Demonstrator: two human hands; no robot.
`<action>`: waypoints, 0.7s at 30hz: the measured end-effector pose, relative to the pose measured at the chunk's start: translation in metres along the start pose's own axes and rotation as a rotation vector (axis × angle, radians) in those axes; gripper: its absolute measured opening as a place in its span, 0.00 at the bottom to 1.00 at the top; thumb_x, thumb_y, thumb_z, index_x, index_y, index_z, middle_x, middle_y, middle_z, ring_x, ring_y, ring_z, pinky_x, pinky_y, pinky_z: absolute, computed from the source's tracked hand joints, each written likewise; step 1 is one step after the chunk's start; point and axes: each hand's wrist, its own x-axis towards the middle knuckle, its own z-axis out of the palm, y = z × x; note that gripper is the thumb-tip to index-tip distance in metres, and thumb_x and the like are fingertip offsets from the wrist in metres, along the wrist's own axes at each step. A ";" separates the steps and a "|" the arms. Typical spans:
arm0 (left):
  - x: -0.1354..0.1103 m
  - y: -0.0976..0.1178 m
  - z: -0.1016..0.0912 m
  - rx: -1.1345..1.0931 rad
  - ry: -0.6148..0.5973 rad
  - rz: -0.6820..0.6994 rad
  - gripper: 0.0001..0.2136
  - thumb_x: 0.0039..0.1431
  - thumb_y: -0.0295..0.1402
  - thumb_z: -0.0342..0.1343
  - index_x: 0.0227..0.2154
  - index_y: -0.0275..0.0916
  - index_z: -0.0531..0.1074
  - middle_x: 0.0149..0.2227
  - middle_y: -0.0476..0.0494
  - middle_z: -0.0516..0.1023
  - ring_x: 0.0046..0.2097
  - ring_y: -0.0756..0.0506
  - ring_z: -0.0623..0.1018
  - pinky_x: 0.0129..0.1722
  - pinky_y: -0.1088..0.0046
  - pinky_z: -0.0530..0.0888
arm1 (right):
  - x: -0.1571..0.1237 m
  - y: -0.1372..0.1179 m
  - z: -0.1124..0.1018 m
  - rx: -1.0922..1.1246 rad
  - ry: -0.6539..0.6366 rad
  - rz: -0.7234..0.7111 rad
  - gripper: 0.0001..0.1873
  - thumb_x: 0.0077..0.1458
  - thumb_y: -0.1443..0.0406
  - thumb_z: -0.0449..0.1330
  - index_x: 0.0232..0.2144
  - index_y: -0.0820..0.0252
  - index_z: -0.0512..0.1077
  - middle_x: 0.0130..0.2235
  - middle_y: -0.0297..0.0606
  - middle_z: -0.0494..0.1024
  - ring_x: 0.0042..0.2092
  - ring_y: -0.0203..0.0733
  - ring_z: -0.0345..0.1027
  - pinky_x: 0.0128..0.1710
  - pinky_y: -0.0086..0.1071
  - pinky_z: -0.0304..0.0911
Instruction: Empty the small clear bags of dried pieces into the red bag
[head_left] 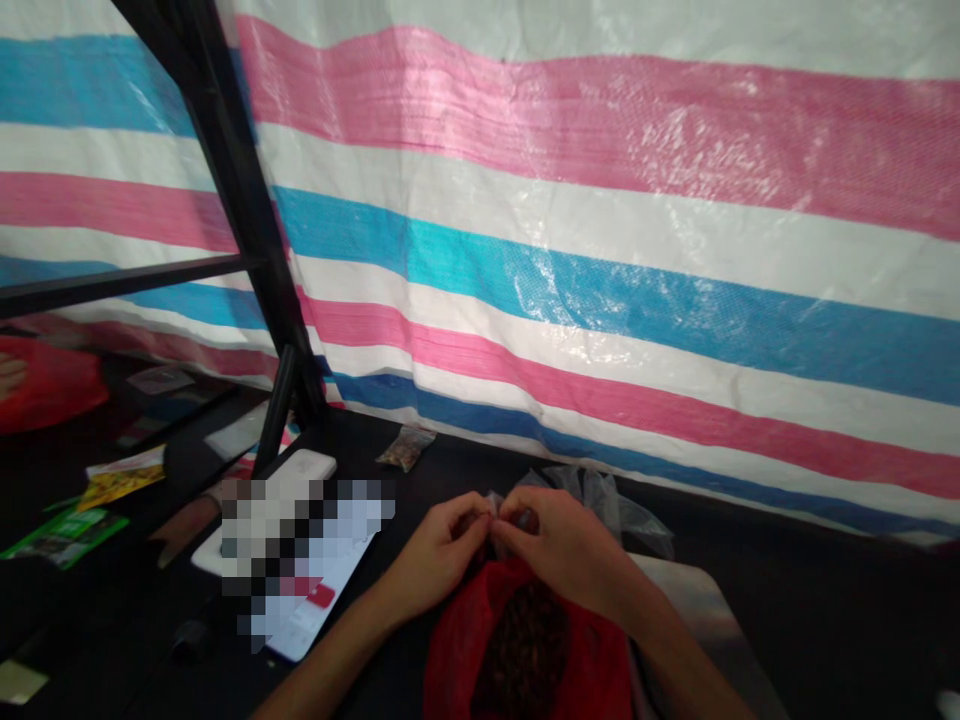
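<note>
since your left hand [439, 558] and right hand [562, 550] are pinching a twist of clear plastic [493, 503] right above the red bag [450, 675], you're risking a tear if you're tugging too hard, lol

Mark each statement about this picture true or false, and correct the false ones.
1. Both hands are gloved. False: the left hand and right hand are bare.
2. The fingertips of both hands meet above a red plastic bag. True.
3. The bag holds pale white grains. False: its contents are dark brown.
4. A small clear packet lies on the black tabletop. True.
5. The backdrop is a plain green sheet. False: it is a pink, blue and white striped tarpaulin.
</note>
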 end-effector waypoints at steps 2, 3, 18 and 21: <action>0.000 0.003 0.000 0.022 -0.009 0.005 0.13 0.64 0.42 0.53 0.32 0.36 0.72 0.28 0.50 0.72 0.30 0.49 0.69 0.32 0.74 0.65 | 0.000 -0.001 0.000 -0.017 0.020 0.002 0.08 0.58 0.61 0.61 0.29 0.55 0.78 0.33 0.34 0.83 0.35 0.40 0.74 0.33 0.29 0.57; 0.000 0.004 0.000 0.030 -0.010 0.008 0.13 0.64 0.42 0.53 0.32 0.36 0.72 0.28 0.49 0.72 0.30 0.49 0.69 0.32 0.74 0.66 | -0.001 -0.002 0.000 -0.024 0.032 0.003 0.09 0.58 0.61 0.61 0.29 0.56 0.78 0.33 0.34 0.83 0.35 0.40 0.74 0.33 0.29 0.57; -0.006 0.009 0.007 0.233 0.282 0.211 0.10 0.61 0.30 0.51 0.24 0.40 0.66 0.29 0.49 0.76 0.30 0.49 0.73 0.32 0.75 0.69 | -0.005 -0.007 -0.012 0.017 0.082 -0.027 0.07 0.57 0.63 0.59 0.28 0.56 0.73 0.29 0.32 0.78 0.31 0.37 0.69 0.31 0.29 0.55; -0.009 0.013 0.006 0.261 0.294 0.324 0.09 0.63 0.28 0.49 0.27 0.40 0.67 0.38 0.44 0.79 0.36 0.48 0.77 0.37 0.74 0.72 | -0.005 0.000 -0.016 0.195 0.023 -0.038 0.12 0.64 0.56 0.54 0.41 0.57 0.71 0.31 0.33 0.79 0.30 0.37 0.69 0.29 0.29 0.57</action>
